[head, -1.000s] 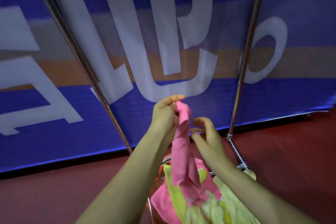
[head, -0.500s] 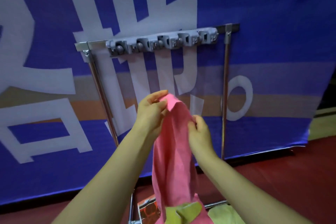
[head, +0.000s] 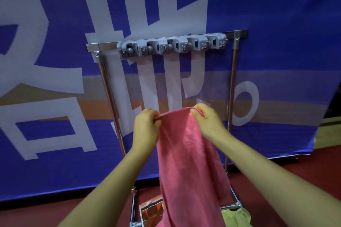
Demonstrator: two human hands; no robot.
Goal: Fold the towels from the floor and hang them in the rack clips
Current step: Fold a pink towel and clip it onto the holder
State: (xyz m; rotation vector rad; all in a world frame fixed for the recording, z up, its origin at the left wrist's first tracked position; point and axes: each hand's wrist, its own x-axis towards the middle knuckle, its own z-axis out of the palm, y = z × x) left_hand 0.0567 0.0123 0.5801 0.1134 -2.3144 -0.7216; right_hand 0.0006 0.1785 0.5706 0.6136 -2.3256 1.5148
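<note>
A pink towel (head: 188, 156) hangs down in front of me, its top edge stretched between both hands. My left hand (head: 145, 125) pinches the left end of that edge and my right hand (head: 207, 118) pinches the right end. Above them, a metal rack (head: 105, 79) carries a grey bar of several clips (head: 171, 45) on its top rail; the clips hold nothing. The towel's lower end drops out of view at the bottom, next to a yellow-green towel (head: 236, 215) on the floor by the rack's foot.
A big blue banner with white signs (head: 55, 79) stands right behind the rack. The floor (head: 295, 175) is dark red. An orange-and-black bag (head: 150, 208) lies between the rack's base bars (head: 133, 208).
The view has tilted up from the floor pile to the rack's clip bar. The pink towel has been lifted and its top edge spread out wide between my two hands.
</note>
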